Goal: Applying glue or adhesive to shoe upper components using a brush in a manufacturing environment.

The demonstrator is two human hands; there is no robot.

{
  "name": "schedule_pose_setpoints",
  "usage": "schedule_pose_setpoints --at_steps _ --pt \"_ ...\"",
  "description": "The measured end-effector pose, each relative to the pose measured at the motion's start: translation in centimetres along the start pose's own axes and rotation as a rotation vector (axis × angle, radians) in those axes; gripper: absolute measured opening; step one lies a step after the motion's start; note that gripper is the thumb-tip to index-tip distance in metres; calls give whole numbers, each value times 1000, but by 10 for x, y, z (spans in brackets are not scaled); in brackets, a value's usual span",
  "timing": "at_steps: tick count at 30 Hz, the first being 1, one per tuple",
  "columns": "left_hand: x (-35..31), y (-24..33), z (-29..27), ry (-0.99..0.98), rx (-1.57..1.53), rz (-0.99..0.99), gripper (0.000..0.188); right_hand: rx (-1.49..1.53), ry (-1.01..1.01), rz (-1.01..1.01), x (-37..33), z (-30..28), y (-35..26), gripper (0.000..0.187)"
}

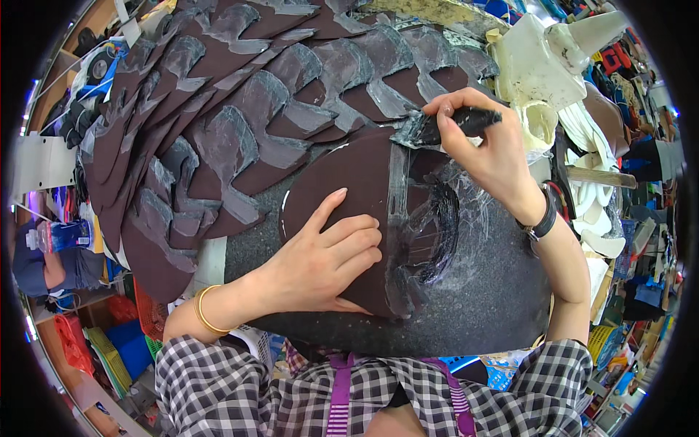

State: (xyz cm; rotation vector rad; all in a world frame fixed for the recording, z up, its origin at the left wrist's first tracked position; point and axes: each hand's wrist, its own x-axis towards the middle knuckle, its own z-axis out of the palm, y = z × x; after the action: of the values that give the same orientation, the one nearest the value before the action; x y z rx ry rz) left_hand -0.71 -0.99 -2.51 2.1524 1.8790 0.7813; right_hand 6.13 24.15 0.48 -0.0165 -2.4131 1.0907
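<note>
A dark brown curved shoe-part piece (331,171) lies flat on a dark grey work board (495,277) in front of me. My left hand (317,258) rests on it with fingers spread, pressing it against the board. In my right hand (488,149) is a black-handled brush (416,132), gripped between thumb and fingers. Its whitish, glue-smeared bristles touch the piece's far edge. A wet, pale streak of glue (397,197) runs along the piece's right edge, and the curved inner edge glistens too.
Overlapping brown pieces (226,146) with pale glued edges cover the far and left side of the board. At the far right stand a glue-crusted white plastic container (535,62) and white cut pieces (586,189). Cluttered shelves line both sides.
</note>
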Motion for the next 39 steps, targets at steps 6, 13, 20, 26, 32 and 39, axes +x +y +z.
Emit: schedule_pose_setpoints --at_steps 6,13,20,26,32,39 --pt "0 0 -6 -33 20 -15 64 -135 -261 26 -23 -11 -54 20" --pt "-2 3 -1 2 -2 -17 63 136 -290 155 -56 -29 -63 14" --pt "-6 5 -16 -62 -30 -17 66 129 -132 70 -61 -28 -71 9" --pt "-2 7 -20 -145 5 -5 62 -69 -210 136 -55 -20 -67 9" --pt "-7 17 -26 -203 43 -12 48 -41 -37 167 -66 -52 -71 7" --pt "-3 -13 -33 297 -1325 -856 29 401 -623 149 -71 -50 -100 42"
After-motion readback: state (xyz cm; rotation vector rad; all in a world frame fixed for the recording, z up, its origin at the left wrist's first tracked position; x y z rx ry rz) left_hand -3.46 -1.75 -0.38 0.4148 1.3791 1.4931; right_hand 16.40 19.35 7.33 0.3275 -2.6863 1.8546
